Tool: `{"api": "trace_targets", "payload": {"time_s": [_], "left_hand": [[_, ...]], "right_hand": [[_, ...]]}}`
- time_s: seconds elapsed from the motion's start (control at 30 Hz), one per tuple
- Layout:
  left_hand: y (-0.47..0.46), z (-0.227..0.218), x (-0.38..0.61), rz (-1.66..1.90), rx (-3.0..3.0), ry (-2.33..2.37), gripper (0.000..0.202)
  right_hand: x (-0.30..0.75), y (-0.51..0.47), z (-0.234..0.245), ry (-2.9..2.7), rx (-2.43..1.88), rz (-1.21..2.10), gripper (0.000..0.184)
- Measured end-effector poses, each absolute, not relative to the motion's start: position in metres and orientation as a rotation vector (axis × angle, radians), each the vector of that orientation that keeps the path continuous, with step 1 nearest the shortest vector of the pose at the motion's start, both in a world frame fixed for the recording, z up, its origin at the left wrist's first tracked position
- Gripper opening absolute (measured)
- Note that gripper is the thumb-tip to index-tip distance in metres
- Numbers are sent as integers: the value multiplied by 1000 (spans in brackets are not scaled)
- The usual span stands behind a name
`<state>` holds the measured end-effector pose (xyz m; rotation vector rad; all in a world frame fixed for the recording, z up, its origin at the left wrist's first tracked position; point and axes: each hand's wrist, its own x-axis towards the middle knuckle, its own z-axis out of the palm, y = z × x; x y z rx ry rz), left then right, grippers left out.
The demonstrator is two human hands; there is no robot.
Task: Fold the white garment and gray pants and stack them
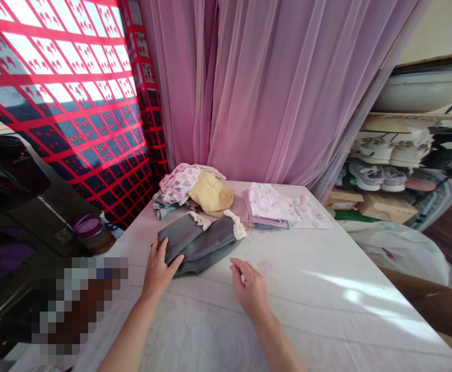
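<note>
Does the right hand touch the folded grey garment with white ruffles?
No: the right hand sits apart from the folded grey garment, white table cover showing between them.

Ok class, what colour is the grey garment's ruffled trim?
Off-white; the ruffled trim shows best in the head view.

Folded trousers (200, 243) lie at your left fingers (170, 260), a clothes pile (190, 188) behind, a folded stack (266, 206) beyond your right fingers (238, 267).

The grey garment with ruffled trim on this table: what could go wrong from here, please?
The grey garment lies in loose layers under the left hand, so it could slip or unfold. The pile of pink and yellow clothes sits close behind it and might get disturbed. The purple-lidded jar by the edge of the white table could perhaps be knocked.
</note>
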<state>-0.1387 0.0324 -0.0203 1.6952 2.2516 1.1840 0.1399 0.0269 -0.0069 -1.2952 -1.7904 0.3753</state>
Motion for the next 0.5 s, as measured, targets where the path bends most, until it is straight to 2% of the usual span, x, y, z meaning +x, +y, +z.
{"api": "trace_targets", "payload": {"time_s": [0.2, 0.37, 0.5], "left_hand": [[30, -19, -135, 1151, 1663, 2246, 84], [30, -15, -131, 1251, 1649, 2186, 66], [28, -7, -134, 1315, 1473, 2157, 48]], "right_hand": [[94, 54, 31, -2095, -1478, 219, 44], [83, 76, 43, -2236, -1707, 257, 27], [89, 68, 44, -1830, -1574, 444, 26]]}}
